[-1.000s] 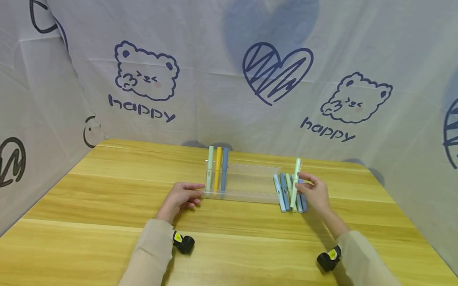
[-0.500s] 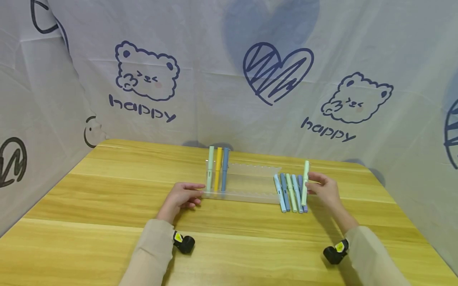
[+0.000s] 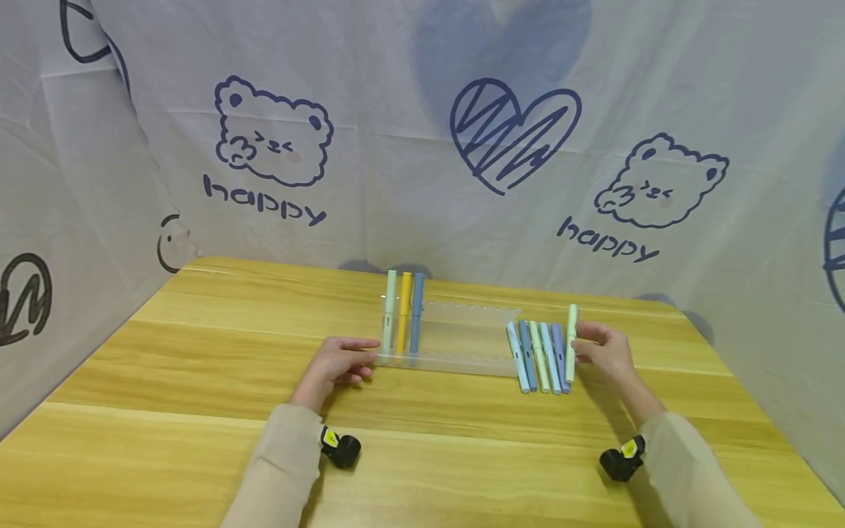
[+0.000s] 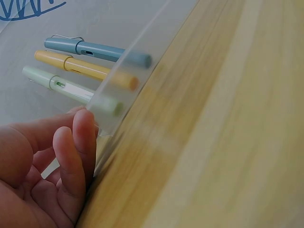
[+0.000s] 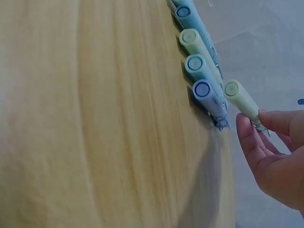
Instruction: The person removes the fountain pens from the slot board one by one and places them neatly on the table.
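Between the thumb and fingers of my right hand (image 3: 608,354) is a pale green pen (image 3: 571,343), pinched near its middle. The right wrist view has this pen (image 5: 241,98) raised above the table, beside a purple pen (image 5: 209,97). A row of several capped pens, among them a light blue pen (image 3: 518,357), lies just left of that hand. At the clear plastic pen rack (image 3: 465,341), my left hand (image 3: 335,361) holds the left end with thumb and fingertips. Three pens lean in the rack's left part: light green (image 3: 389,312), yellow (image 3: 403,314) and blue (image 3: 416,314).
A wooden table (image 3: 436,455) carries everything. Behind it hangs a pale cloth (image 3: 383,147) printed with bears and hearts. The rack's right end almost meets the row of pens. Dark wrist cameras sit at both sleeves.
My right hand has carried the pale green pen rightward and a little lower, from over the row to just past its right end. My left hand stays at the rack.
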Demonstrator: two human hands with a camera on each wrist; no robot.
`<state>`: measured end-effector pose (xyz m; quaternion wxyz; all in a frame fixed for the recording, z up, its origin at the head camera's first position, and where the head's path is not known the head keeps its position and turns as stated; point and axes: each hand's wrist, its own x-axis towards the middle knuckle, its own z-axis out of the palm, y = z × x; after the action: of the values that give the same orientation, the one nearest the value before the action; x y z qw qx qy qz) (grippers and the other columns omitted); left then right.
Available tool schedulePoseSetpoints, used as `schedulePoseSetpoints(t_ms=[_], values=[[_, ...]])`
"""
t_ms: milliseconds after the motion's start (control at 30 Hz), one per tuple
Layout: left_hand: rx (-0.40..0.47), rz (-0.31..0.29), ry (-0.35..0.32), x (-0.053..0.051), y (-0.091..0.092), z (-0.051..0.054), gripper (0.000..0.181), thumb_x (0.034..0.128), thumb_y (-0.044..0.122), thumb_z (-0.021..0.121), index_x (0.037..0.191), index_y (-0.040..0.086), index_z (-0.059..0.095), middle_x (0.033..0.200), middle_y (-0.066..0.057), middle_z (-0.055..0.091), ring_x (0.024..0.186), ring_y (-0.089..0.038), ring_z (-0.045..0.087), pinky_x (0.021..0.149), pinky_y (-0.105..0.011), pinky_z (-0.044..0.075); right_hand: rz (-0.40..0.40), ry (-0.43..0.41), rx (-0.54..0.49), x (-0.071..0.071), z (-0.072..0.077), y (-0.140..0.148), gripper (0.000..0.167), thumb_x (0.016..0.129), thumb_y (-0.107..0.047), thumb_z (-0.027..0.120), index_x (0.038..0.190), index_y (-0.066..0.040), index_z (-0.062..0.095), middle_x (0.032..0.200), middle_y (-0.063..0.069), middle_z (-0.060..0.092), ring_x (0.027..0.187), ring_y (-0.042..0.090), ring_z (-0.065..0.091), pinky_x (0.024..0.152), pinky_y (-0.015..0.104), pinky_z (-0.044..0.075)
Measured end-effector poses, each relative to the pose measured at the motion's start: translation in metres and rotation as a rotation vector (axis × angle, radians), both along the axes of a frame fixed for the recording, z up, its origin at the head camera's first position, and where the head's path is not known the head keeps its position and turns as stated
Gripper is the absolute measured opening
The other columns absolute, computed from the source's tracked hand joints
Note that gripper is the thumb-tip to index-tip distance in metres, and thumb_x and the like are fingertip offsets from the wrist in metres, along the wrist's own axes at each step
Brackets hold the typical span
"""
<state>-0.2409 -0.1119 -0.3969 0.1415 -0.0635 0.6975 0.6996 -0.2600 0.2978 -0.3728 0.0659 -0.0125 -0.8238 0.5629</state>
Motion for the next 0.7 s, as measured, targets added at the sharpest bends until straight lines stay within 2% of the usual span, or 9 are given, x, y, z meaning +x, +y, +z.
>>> schedulePoseSetpoints(t_ms=[133, 267, 433, 700], values=[[-0.002, 0.000, -0.001, 0.000, 0.000, 0.000, 0.033, 0.0830, -0.001, 0.059, 0.115, -0.007, 0.056, 0.060, -0.007, 0.060, 0.047, -0.009, 0.055, 0.042, -0.018, 0.046, 0.005, -0.040, 0.048, -0.002, -0.002, 0.002, 0.040, 0.081, 0.010, 0.055, 0.118, 0.021, 0.041, 0.109, 0.033, 0.051, 0.067, 0.001, 0.055, 0.060, 0.027, 0.053], [-0.004, 0.002, -0.002, 0.000, 0.000, 0.000, 0.033, 0.0832, -0.001, 0.059, 0.115, -0.007, 0.056, 0.061, -0.007, 0.061, 0.047, -0.009, 0.055, 0.042, -0.018, 0.046, -0.018, -0.090, 0.075, -0.004, -0.006, 0.005, 0.039, 0.081, 0.010, 0.056, 0.117, 0.019, 0.043, 0.109, 0.033, 0.051, 0.066, 0.003, 0.056, 0.061, 0.028, 0.054], [0.001, 0.001, -0.004, 0.000, 0.000, -0.001, 0.033, 0.0832, -0.001, 0.059, 0.116, -0.007, 0.055, 0.060, -0.006, 0.060, 0.047, -0.009, 0.055, 0.041, -0.017, 0.045, 0.020, -0.125, 0.123, -0.005, -0.010, 0.007, 0.039, 0.082, 0.009, 0.056, 0.116, 0.020, 0.041, 0.110, 0.037, 0.049, 0.068, 0.004, 0.055, 0.060, 0.026, 0.053], [-0.002, 0.000, -0.009, 0.000, 0.000, 0.000, 0.033, 0.0836, -0.001, 0.058, 0.116, -0.007, 0.055, 0.061, -0.007, 0.060, 0.047, -0.009, 0.055, 0.041, -0.017, 0.045, 0.038, -0.167, 0.150, -0.005, -0.014, 0.009, 0.038, 0.081, 0.011, 0.056, 0.114, 0.022, 0.042, 0.102, 0.033, 0.054, 0.067, 0.006, 0.057, 0.057, 0.025, 0.053]])
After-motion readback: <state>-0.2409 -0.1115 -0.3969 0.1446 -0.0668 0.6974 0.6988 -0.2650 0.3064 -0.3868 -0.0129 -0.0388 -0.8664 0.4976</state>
